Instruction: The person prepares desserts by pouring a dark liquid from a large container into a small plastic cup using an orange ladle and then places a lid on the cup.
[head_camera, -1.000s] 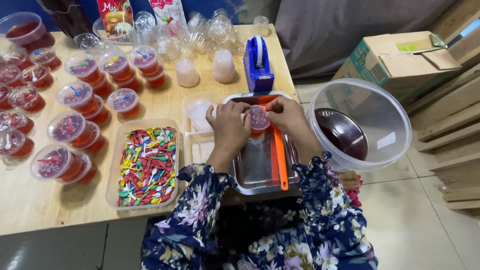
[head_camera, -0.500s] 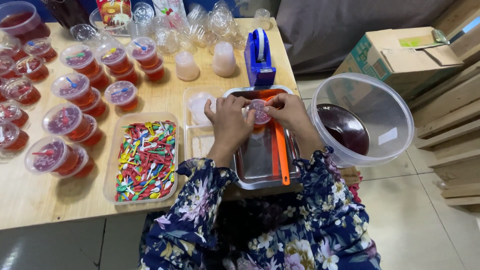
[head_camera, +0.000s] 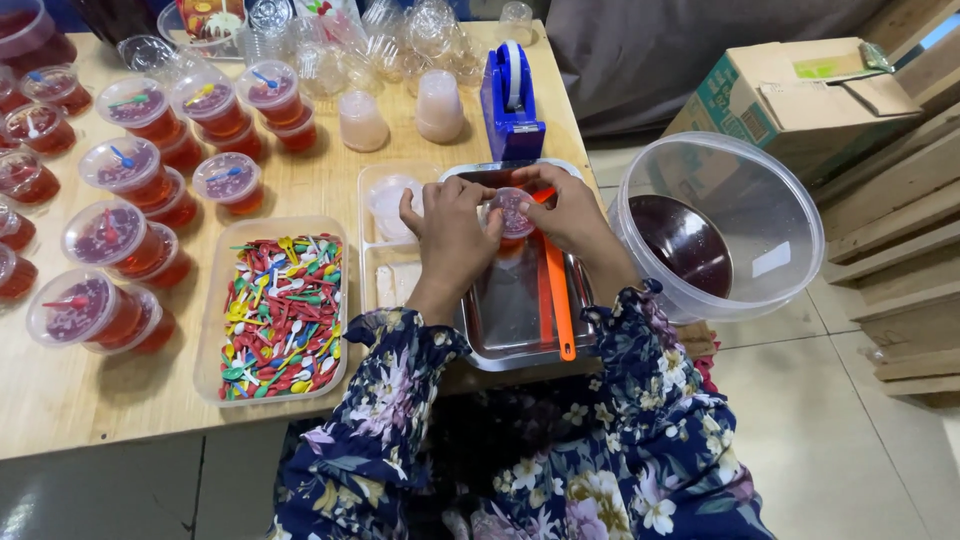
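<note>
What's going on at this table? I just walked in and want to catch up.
A person in floral sleeves holds a small lidded cup with both hands, left hand and right hand, over a metal tray with an orange ladle lying in it. Filled red cups with lids stand at the left, beside a bin of coloured spoons. A blue tape dispenser stands behind the tray, and a big tub of red liquid sits to the right.

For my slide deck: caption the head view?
Both hands, left hand and right hand, hold a small lidded cup over a steel tray.
</note>
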